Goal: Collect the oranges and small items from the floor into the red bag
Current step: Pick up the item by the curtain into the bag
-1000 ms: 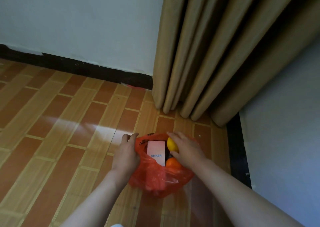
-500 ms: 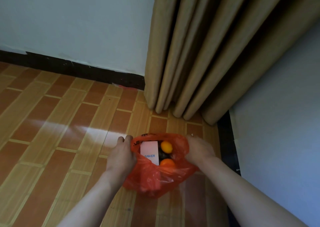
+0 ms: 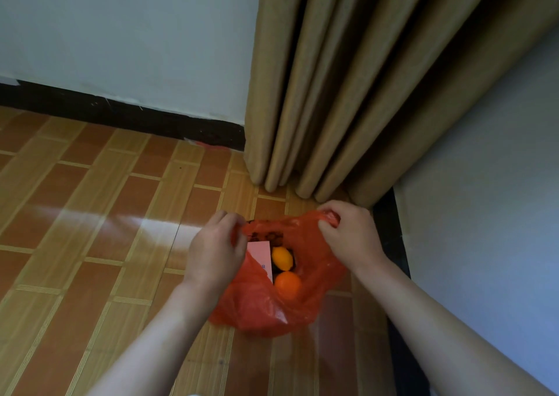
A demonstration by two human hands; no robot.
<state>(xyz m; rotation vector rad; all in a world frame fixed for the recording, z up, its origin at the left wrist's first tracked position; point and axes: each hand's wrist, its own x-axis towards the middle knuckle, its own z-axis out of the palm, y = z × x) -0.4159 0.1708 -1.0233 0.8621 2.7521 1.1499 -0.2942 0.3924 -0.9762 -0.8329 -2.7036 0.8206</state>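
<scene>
Now both hands pinch the red bag [image 3: 266, 305] rim on the floor: left hand [image 3: 216, 252] at its left edge, right hand [image 3: 348, 233] at its right handle, oranges [image 3: 287, 283] inside between them

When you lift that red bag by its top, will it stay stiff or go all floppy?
Probably floppy: the red bag is thin, crinkled plastic, already sagging. The oranges would likely roll together at the bottom. The white box leans inside, so it may tip.
</scene>
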